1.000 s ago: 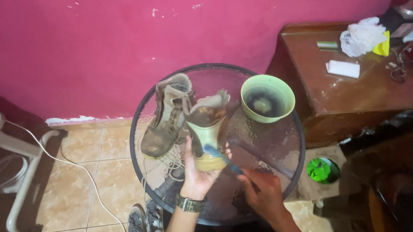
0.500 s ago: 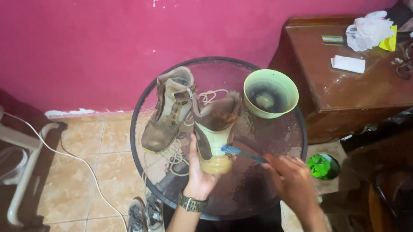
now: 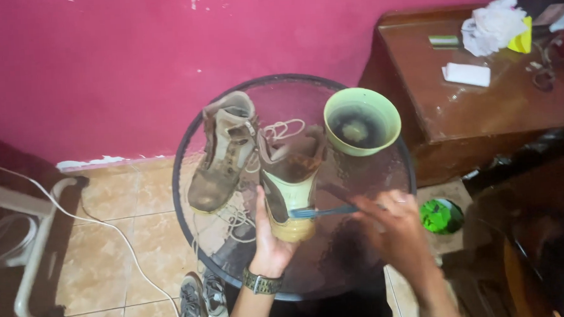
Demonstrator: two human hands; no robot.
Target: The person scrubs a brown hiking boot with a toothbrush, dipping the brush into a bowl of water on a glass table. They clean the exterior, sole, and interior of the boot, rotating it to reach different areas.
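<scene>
I see the left hand (image 3: 270, 243) wrapped around a tan boot (image 3: 289, 177), fingers clamped on its side, holding it toe-down over the round glass table (image 3: 187, 183). Right hand (image 3: 392, 227) pinches a blue toothbrush (image 3: 323, 211), head against the boot's pale lower part, I think, though blur hides the contact. Second boot (image 3: 224, 152) and green bowl (image 3: 362, 121) sit on the table.

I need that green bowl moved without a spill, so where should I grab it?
Grip the green bowl by its flared rim, on the near right side beyond the boot. It stands upright with dark liquid inside, so lift it level, probably with both hands.
</scene>
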